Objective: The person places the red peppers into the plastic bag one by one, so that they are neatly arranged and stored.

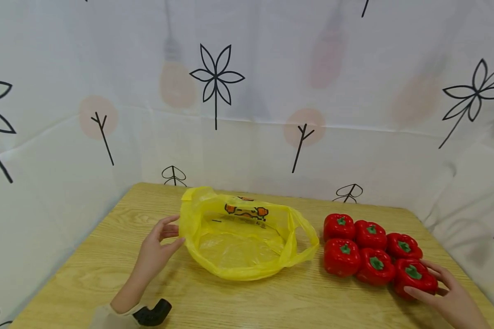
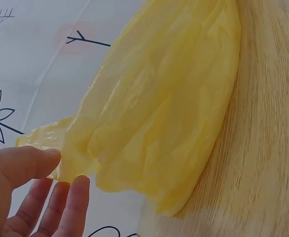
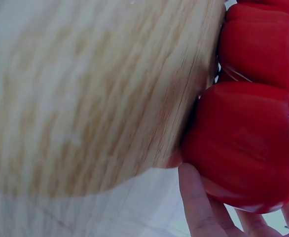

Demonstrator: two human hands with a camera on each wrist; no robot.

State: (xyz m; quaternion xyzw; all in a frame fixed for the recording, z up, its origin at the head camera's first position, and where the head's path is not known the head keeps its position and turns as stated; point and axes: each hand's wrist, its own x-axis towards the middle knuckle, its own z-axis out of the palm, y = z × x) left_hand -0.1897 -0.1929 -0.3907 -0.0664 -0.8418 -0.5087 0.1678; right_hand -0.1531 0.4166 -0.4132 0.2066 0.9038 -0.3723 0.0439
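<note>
A yellow plastic bag (image 1: 247, 269) stands with its mouth spread wide on the table. At its left side, my left hand (image 1: 156, 249) holds the bag's edge; in the left wrist view the thumb (image 2: 33, 163) overlaps the thin plastic, with fingertips just below. On the right sit several red bell peppers with green stems, in two rows. The front right pepper (image 1: 413, 278) is in the grip of my right hand (image 1: 450, 294), its thumb in front and fingers round the far side. The right wrist view shows fingers against this pepper (image 3: 248, 143).
The other peppers touch or nearly touch each other, among them the front left pepper (image 1: 340, 258) and back right one (image 1: 404, 246). The wooden table (image 1: 247, 306) ends at a white patterned cloth (image 1: 255, 151) behind and at the sides. A black strap piece (image 1: 153, 313) sits at the left wrist.
</note>
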